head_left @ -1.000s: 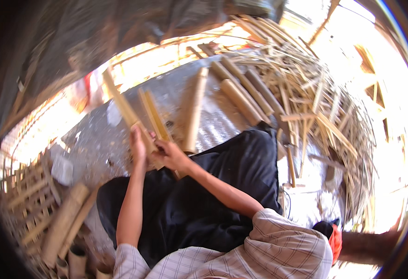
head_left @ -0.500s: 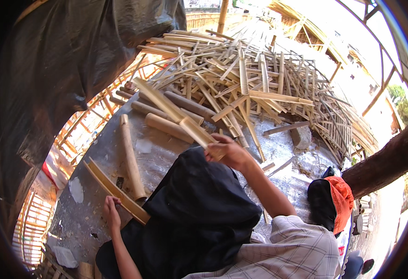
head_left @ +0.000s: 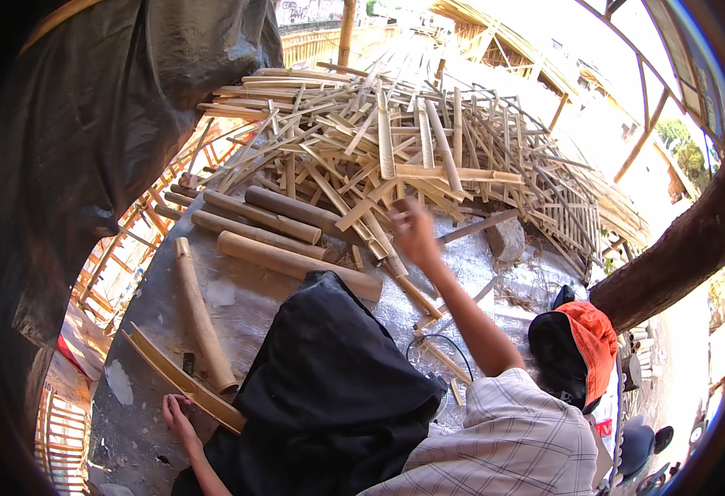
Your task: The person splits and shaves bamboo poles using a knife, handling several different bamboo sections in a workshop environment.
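Observation:
My left hand is closed on the lower edge of a split bamboo half, which slants with its hollow side up and its near end against the dark cloth over my legs. Beside it lies a whole bamboo pole section. My right hand, slightly blurred, reaches forward with nothing in it and its fingers apart. Just beyond that hand, a split bamboo strip stands out at the top of a large heap of bamboo strips.
Several uncut bamboo poles lie between my legs and the heap. A stone block sits at the heap's right edge. An orange and black cap and a thick wooden post are at the right. A black tarp hangs at the left.
My right hand has let go of the split bamboo strip and moved forward; the strip is now over the heap. My left hand stays at the bamboo half. The whole view has shifted.

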### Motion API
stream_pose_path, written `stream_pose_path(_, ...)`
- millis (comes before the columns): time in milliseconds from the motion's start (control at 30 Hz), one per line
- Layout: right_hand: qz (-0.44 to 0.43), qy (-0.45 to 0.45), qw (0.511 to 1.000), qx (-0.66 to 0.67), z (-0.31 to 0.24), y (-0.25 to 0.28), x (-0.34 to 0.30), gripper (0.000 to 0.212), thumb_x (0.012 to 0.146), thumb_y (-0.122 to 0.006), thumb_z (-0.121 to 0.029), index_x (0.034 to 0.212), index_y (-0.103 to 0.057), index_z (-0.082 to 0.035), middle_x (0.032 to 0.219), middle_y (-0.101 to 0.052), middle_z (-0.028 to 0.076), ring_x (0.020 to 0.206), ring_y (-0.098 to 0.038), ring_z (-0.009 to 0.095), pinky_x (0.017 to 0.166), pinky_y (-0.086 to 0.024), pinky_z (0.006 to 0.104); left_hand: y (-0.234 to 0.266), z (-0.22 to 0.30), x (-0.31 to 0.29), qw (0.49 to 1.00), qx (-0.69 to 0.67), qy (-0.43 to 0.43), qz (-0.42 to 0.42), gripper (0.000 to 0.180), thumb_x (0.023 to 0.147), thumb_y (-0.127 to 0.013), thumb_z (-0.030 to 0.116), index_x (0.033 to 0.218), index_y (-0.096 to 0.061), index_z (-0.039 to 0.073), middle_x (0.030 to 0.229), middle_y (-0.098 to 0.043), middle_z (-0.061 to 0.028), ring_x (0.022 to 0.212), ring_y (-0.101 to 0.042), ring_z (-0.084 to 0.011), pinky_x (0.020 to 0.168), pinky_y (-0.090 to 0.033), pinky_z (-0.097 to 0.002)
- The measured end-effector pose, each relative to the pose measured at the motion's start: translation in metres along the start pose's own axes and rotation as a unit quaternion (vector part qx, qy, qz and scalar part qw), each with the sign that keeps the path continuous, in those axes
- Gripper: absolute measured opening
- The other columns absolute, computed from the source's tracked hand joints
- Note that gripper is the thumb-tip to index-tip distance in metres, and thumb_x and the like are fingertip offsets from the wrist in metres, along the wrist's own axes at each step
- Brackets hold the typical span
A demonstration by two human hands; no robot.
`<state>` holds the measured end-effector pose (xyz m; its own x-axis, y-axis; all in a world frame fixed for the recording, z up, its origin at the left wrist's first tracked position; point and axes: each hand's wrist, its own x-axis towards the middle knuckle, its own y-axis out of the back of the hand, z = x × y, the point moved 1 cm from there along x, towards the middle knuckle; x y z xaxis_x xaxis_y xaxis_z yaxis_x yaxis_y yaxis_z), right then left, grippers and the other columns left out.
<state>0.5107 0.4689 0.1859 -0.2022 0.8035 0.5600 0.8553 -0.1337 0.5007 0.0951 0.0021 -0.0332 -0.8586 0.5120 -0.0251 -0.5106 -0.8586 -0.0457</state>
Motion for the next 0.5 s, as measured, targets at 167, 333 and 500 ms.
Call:
stream_pose_path(167, -0.273, 0.193, 0.94, 0.063, -0.104, -0.16, -0.091, 0.027, 0.09, -0.067, -0.011, 0.113, -0.059, 0.001, 0.109, -0.057, 0.023, 0.105, -0.059, 0.044, 0.09, -0.052, 0.0514, 0.012, -0.015, 0.011, 0.995, -0.025, 0.019, 0.099, 0.032, 0.108, -0.051, 0.039, 0.09, -0.06, 0.014, 0.071, -0.06, -0.0002, 0.067, -0.059, -0.0109, 0.062, -0.046, -0.0261)
stream_pose_path(333, -0.418, 0.26, 0.859, 0.138, -0.16, -0.31, -0.179, 0.043, 0.087, -0.072, -0.015, 0.125, -0.056, -0.001, 0.116, -0.056, 0.024, 0.109, -0.058, 0.044, 0.095, -0.05, 0.0499, 0.039, -0.043, 0.014, 0.992, 0.03, 0.074, 0.102, 0.035, 0.106, -0.053, 0.042, 0.091, -0.065, 0.012, 0.078, -0.063, -0.0006, 0.077, -0.063, -0.0133, 0.071, -0.048, -0.0291)
stream_pose_path(500, -0.455, 0.349, 0.819, -0.03, -0.15, -0.34, -0.222, 0.067, 0.081, -0.077, -0.031, 0.138, -0.053, -0.004, 0.132, -0.049, 0.02, 0.117, -0.051, 0.041, 0.084, -0.055, 0.0523, 0.028, -0.038, 0.01, 0.978, 0.146, 0.147, 0.021, 0.044, 0.103, -0.058, 0.05, 0.112, -0.067, 0.008, 0.106, -0.07, -0.005, 0.101, -0.065, -0.0162, 0.088, -0.05, -0.0311)
